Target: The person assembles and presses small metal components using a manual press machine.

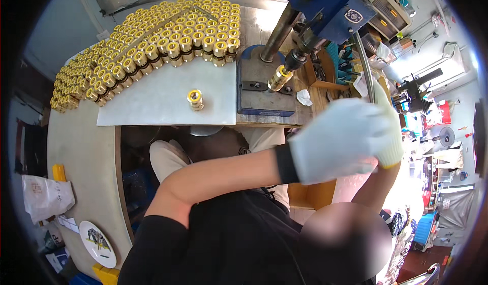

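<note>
My left hand point(338, 140), in a pale grey glove with a black cuff, reaches across to the right and overlaps my right hand; its fingers are smeared by motion. My right hand point(390, 132), in a white knitted glove with a yellow edge, is closed around the lower end of the metal lever point(364, 61) of a blue bench press point(325, 10). Some of its fingers are hidden behind the left hand. Under the press spindle point(296, 60) a brass fitting point(279, 78) stands tilted in view on the press base point(264, 104).
Many brass fittings point(173, 47) stand packed in rows on a white sheet point(152, 107); one single fitting point(195, 100) stands apart. A crumpled white tissue point(304, 97) lies right of the base. A wooden tray point(325, 71) with tools is behind. A white plate point(98, 244) sits at lower left.
</note>
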`<action>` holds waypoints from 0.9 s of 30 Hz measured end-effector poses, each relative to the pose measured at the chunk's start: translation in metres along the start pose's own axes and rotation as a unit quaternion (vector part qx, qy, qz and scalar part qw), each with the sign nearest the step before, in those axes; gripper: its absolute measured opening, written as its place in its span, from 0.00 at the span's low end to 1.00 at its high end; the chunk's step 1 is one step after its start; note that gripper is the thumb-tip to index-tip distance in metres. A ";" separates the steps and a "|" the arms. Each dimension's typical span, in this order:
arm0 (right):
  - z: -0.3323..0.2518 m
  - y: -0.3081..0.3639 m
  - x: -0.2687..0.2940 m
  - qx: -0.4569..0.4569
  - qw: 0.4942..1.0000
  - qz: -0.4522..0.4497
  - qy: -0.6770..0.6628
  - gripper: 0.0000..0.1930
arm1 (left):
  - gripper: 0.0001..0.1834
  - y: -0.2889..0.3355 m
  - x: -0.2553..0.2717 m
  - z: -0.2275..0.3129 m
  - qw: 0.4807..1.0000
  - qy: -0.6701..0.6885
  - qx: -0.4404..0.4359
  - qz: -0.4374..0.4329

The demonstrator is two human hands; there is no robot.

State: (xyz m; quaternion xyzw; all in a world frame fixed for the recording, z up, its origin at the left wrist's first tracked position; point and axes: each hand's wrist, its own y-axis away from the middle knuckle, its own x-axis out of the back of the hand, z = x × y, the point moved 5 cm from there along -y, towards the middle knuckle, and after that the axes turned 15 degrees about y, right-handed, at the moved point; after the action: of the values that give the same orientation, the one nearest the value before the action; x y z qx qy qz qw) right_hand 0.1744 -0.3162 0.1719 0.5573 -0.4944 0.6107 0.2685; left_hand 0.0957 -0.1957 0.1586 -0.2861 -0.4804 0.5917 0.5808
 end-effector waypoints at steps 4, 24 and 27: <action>0.004 -0.019 -0.018 -0.025 0.999 -0.022 -0.004 0.28 | 0.29 -0.045 -0.047 -0.013 0.983 -0.108 -0.011 -0.151; 0.042 0.002 0.064 0.047 0.869 0.485 -0.083 0.20 | 0.21 0.159 0.282 -0.124 0.838 -0.462 0.278 0.087; 0.059 -0.047 0.101 0.058 0.890 0.441 -0.099 0.22 | 0.21 0.173 0.306 -0.145 0.763 -0.541 0.349 0.054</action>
State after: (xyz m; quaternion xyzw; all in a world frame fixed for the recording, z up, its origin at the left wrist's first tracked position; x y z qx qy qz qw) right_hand 0.2170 -0.3746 0.2752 0.3539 -0.6773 0.6352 -0.1115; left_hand 0.1046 0.1566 0.0162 0.2784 -0.4590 0.8054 0.2511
